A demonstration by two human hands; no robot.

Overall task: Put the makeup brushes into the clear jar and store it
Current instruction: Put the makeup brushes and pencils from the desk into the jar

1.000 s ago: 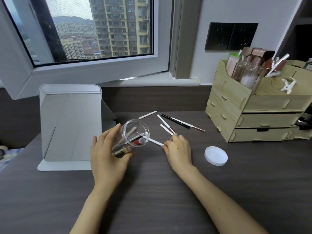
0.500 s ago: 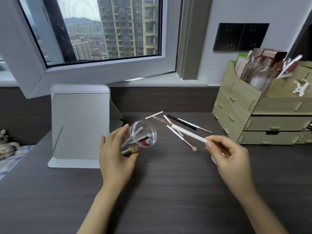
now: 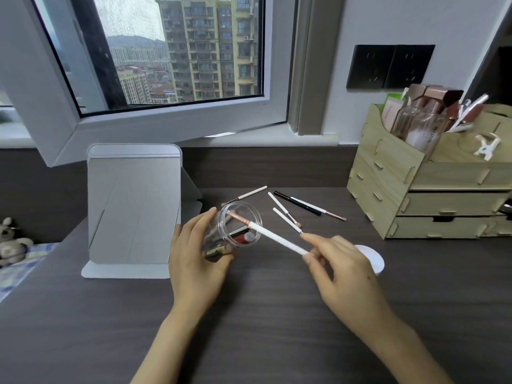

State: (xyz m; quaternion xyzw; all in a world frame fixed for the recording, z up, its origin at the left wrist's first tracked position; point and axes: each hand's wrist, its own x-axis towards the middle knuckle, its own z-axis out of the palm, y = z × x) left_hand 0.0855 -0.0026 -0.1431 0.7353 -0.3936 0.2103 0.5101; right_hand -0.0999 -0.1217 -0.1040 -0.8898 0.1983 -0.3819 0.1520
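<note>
My left hand (image 3: 194, 261) grips the clear jar (image 3: 235, 228), tilted with its mouth toward the right; a few brushes and a red-tipped item lie inside. My right hand (image 3: 338, 270) pinches the end of a white-handled makeup brush (image 3: 274, 238), whose rose-gold brush end is inside the jar's mouth. Several more brushes lie on the dark table behind: a white one (image 3: 250, 194), two white ones (image 3: 285, 214) and a black-and-white pair (image 3: 307, 207). The jar's white lid (image 3: 372, 259) lies flat, partly hidden behind my right hand.
A folding mirror (image 3: 133, 206) stands at the left of the table. A wooden drawer organiser (image 3: 432, 189) with bottles and cosmetics stands at the right. An open window frame (image 3: 166, 126) hangs over the sill behind. A soft toy (image 3: 11, 242) sits far left.
My right hand picked a white brush off the table, lifted it to the right, then swung its brush end left into the jar's mouth. The jar stayed in my left hand.
</note>
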